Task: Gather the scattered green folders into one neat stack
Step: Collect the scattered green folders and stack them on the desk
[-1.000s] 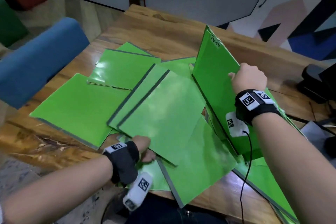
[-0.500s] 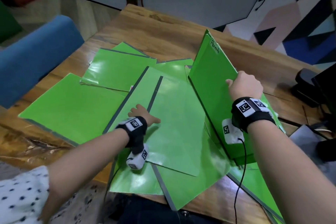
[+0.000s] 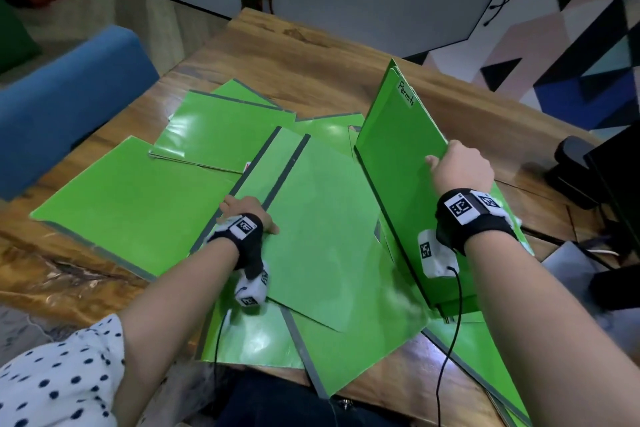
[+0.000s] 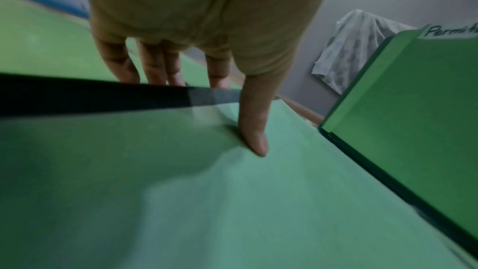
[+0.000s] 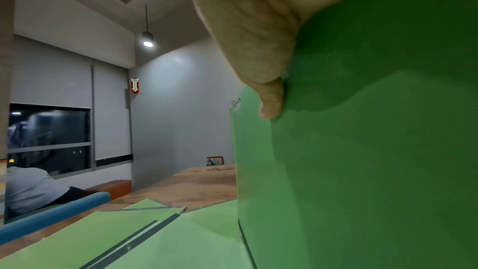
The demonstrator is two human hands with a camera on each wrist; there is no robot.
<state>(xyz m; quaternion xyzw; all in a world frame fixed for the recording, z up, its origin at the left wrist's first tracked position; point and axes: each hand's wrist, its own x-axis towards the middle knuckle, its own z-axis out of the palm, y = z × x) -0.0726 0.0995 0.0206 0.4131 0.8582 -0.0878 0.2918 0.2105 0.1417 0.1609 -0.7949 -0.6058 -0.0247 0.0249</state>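
Several green folders lie scattered and overlapping on the wooden table [image 3: 311, 55]. My right hand [image 3: 457, 166] grips the top edge of an upright stack of folders [image 3: 391, 166] at the right; its front one is labelled "Permits". In the right wrist view the thumb [image 5: 271, 99] presses on the stack's face [image 5: 362, 171]. My left hand [image 3: 247, 215] holds the grey spine edge of the middle flat folder [image 3: 322, 236]. The left wrist view shows the thumb [image 4: 254, 130] on top of this folder [image 4: 181, 191] and the fingers [image 4: 155, 64] tucked under the spine.
More folders lie flat at the left [image 3: 128, 204], at the back [image 3: 221, 132] and by the near edge [image 3: 346, 357]. A blue chair back [image 3: 69, 97] stands left of the table. Black equipment [image 3: 581, 170] sits at the right edge. Cables hang from both wrists.
My left hand has moved from the table's near edge up and away to the middle folder's spine and taken hold of it. The right hand still keeps the stack upright.
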